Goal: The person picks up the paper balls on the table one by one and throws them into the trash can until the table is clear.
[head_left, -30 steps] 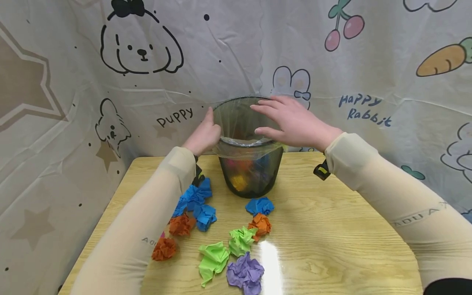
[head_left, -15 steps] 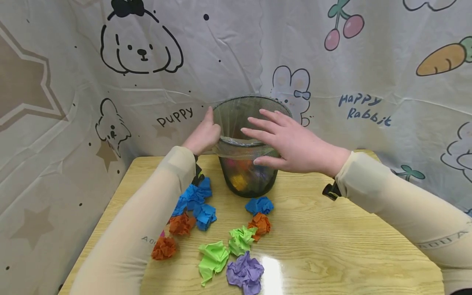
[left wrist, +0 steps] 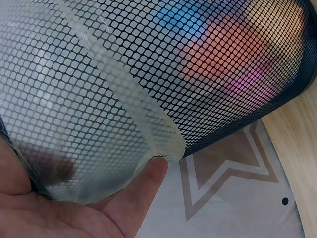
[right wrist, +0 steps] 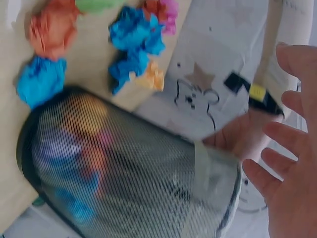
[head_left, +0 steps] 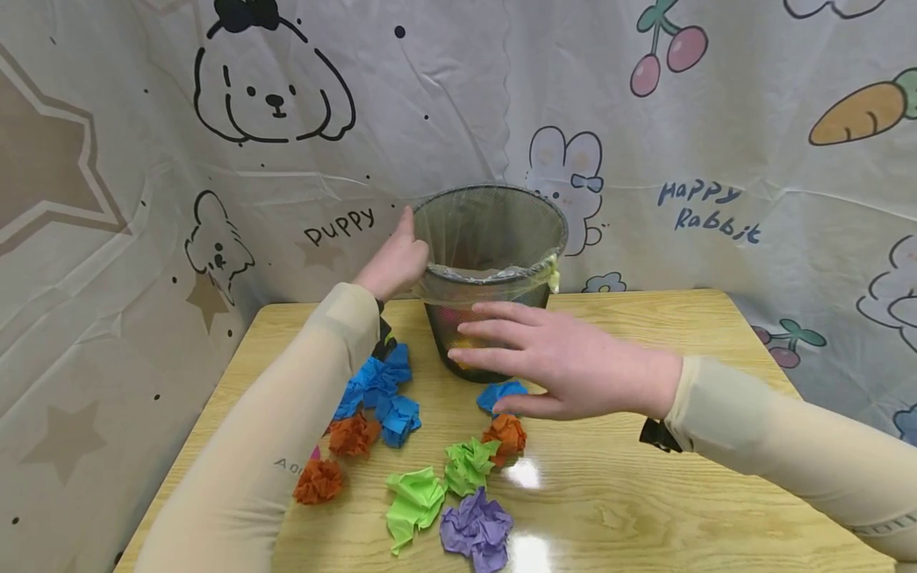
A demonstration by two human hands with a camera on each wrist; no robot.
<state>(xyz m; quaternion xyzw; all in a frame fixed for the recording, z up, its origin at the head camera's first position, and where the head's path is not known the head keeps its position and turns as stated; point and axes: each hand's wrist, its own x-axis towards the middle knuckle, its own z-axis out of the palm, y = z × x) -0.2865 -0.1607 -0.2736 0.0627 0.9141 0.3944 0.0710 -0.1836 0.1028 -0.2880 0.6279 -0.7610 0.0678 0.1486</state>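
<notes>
A black mesh wastebasket [head_left: 494, 219] lined with a clear plastic bag [head_left: 476, 294] stands at the back of the table. Coloured crumpled paper shows through its mesh. My left hand [head_left: 397, 259] grips the basket's left rim over the folded bag edge; the left wrist view shows a fingertip [left wrist: 157, 171] against the bag there. In front of the basket, my right hand [head_left: 566, 362] hovers with spread fingers and holds nothing. It partly covers a blue paper ball [head_left: 494, 393], and an orange paper ball [head_left: 505, 439] lies just below it in the head view.
Two green paper balls [head_left: 415, 505] and a purple one [head_left: 476, 529] lie near the table front. Several blue [head_left: 397, 419] and orange-red paper balls [head_left: 318, 481] sit by the left forearm. A printed curtain [head_left: 458, 95] hangs behind the wooden table [head_left: 666, 477].
My right hand has come away from the basket's right rim, down and toward me, to above the blue paper ball. The left hand has stayed on the rim.
</notes>
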